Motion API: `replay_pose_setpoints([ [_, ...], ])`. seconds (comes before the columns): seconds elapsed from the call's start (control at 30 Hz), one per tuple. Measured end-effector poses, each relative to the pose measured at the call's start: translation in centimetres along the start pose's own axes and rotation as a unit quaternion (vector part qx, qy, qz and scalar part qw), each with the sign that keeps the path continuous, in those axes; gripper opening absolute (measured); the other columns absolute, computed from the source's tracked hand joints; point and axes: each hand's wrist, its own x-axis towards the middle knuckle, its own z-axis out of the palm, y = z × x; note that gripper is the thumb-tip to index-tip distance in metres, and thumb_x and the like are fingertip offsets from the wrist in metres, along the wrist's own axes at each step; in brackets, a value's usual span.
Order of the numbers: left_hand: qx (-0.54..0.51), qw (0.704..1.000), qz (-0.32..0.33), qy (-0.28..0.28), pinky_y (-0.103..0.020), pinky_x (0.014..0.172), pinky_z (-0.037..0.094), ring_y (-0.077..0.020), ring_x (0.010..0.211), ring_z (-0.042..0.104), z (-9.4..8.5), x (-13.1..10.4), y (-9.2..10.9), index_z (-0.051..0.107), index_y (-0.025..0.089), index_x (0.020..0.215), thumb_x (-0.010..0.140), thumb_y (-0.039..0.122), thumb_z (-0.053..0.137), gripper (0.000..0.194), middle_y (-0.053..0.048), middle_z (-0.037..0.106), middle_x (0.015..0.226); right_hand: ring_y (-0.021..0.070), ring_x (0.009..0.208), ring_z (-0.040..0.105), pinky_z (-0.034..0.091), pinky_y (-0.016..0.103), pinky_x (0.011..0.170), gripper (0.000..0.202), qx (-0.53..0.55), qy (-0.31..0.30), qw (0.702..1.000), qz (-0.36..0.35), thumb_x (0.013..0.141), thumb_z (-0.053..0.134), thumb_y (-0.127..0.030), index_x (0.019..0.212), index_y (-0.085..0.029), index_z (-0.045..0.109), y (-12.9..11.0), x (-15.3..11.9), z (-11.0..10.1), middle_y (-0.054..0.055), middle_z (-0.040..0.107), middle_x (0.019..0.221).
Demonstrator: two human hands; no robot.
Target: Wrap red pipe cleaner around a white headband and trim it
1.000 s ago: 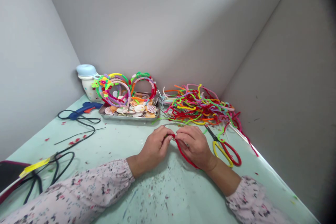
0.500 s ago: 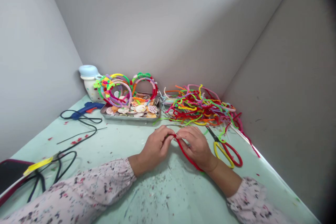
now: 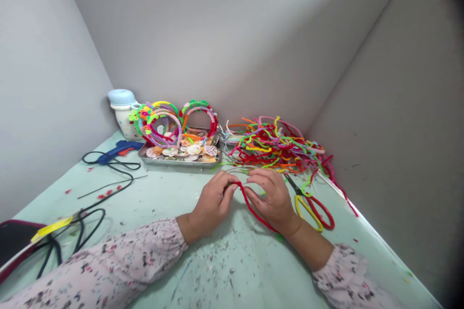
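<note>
My left hand (image 3: pixel 214 198) pinches a red pipe cleaner (image 3: pixel 252 206) between thumb and fingertips. From that pinch the pipe cleaner bends and slants down to the right, passing under my right wrist. My right hand (image 3: pixel 270 200) is just right of the pinch, its thumb and fingers apart, with nothing visibly gripped. A thin, pale curved wire or band (image 3: pixel 237 169) shows behind my fingertips; how it meets the pipe cleaner is hidden by my hands. Scissors (image 3: pixel 314 210) with one yellow and one red handle lie right of my right hand.
A metal tray (image 3: pixel 177 160) holds shells and several fuzzy coloured hoops (image 3: pixel 165 128). Loose pipe cleaners (image 3: pixel 271 147) are heaped at the back right. A blue glue gun (image 3: pixel 116 151) with a black cord (image 3: pixel 125 186) and a blue-lidded jar (image 3: pixel 125 113) are at the left.
The fingers of my right hand have come apart and lifted slightly off the pipe cleaner. My left hand keeps its pinch, almost in the same place.
</note>
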Motion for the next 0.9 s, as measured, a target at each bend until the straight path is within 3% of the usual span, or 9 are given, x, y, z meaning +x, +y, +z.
replay_pose_setpoints([
  [0.27, 0.008, 0.998, -0.001, 0.069, -0.027, 0.077, 0.04, -0.0156, 0.084, 0.05, -0.08, 0.08, -0.11, 0.054, 0.017, 0.094, 0.09, 0.018, 0.042, 0.013, -0.005, 0.054, 0.088, 0.0252, 0.104, 0.054, 0.045, 0.044, 0.088, 0.037, -0.007, 0.052, 0.999, 0.005, 0.074, 0.07, -0.022, 0.108, -0.022, 0.054, -0.25, 0.19, -0.2, 0.011, 0.057, 0.11],
  [0.33, 0.013, 0.996, -0.016, 0.086, -0.027, 0.076, 0.04, -0.0153, 0.084, 0.05, -0.1, 0.17, -0.31, 0.053, 0.017, 0.095, 0.09, 0.018, 0.041, 0.013, -0.004, 0.053, 0.088, 0.0237, 0.098, 0.057, 0.047, 0.042, 0.084, 0.035, 0.018, 0.022, 1.0, 0.0, 0.074, 0.07, -0.023, 0.105, -0.022, 0.054, -0.15, 0.04, -0.09, 0.009, 0.06, 0.103],
  [0.47, 0.017, 0.995, -0.038, 0.095, -0.027, 0.077, 0.039, -0.0148, 0.084, 0.05, -0.09, 0.32, -0.64, 0.053, 0.017, 0.096, 0.091, 0.019, 0.04, 0.013, -0.004, 0.053, 0.089, 0.0207, 0.088, 0.059, 0.048, 0.037, 0.078, 0.036, 0.104, -0.101, 0.989, -0.032, 0.076, 0.069, -0.032, 0.106, -0.021, 0.053, -0.26, -0.18, -0.05, 0.007, 0.064, 0.096],
  [0.53, 0.021, 0.995, -0.039, 0.087, -0.027, 0.077, 0.039, -0.0149, 0.084, 0.049, -0.08, 0.34, -0.68, 0.053, 0.017, 0.095, 0.091, 0.018, 0.04, 0.013, -0.004, 0.053, 0.089, 0.0206, 0.088, 0.059, 0.048, 0.036, 0.077, 0.041, 0.121, -0.119, 0.984, -0.049, 0.075, 0.069, -0.038, 0.108, -0.02, 0.053, -0.39, -0.2, -0.14, 0.007, 0.064, 0.097],
  [0.63, 0.022, 0.997, -0.038, 0.059, -0.027, 0.076, 0.039, -0.0149, 0.083, 0.049, -0.08, 0.32, -0.57, 0.054, 0.017, 0.094, 0.091, 0.018, 0.04, 0.014, -0.003, 0.052, 0.086, 0.0194, 0.089, 0.059, 0.048, 0.035, 0.078, 0.029, 0.088, -0.108, 0.988, -0.062, 0.08, 0.063, -0.026, 0.108, -0.021, 0.054, -0.31, -0.21, -0.17, 0.007, 0.065, 0.098],
  [0.73, 0.017, 0.999, -0.037, 0.03, -0.027, 0.076, 0.039, -0.0153, 0.083, 0.05, -0.09, 0.29, -0.41, 0.054, 0.017, 0.092, 0.09, 0.019, 0.04, 0.015, -0.004, 0.053, 0.086, 0.0175, 0.087, 0.059, 0.048, 0.033, 0.077, 0.026, 0.038, -0.059, 0.996, -0.05, 0.082, 0.056, -0.011, 0.105, -0.023, 0.057, 0.1, -0.27, 0.02, 0.005, 0.065, 0.097],
  [0.83, 0.023, 0.999, -0.033, -0.001, -0.028, 0.076, 0.039, -0.0158, 0.082, 0.05, -0.05, 0.25, -0.31, 0.056, 0.017, 0.09, 0.09, 0.019, 0.041, 0.015, -0.004, 0.054, 0.085, 0.0179, 0.086, 0.058, 0.048, 0.033, 0.075, 0.024, 0.004, -0.008, 0.999, -0.05, 0.079, 0.06, -0.012, 0.101, -0.023, 0.059, 0.39, -0.3, 0.24, 0.006, 0.064, 0.095],
  [0.9, 0.025, 0.999, -0.028, -0.015, -0.028, 0.076, 0.04, -0.016, 0.082, 0.051, -0.01, 0.21, -0.27, 0.056, 0.017, 0.09, 0.09, 0.019, 0.041, 0.016, -0.004, 0.055, 0.085, 0.0186, 0.086, 0.058, 0.048, 0.033, 0.076, 0.023, -0.011, -0.01, 0.998, -0.057, 0.079, 0.061, -0.014, 0.1, -0.022, 0.06, 0.41, -0.25, 0.32, 0.007, 0.064, 0.095],
])
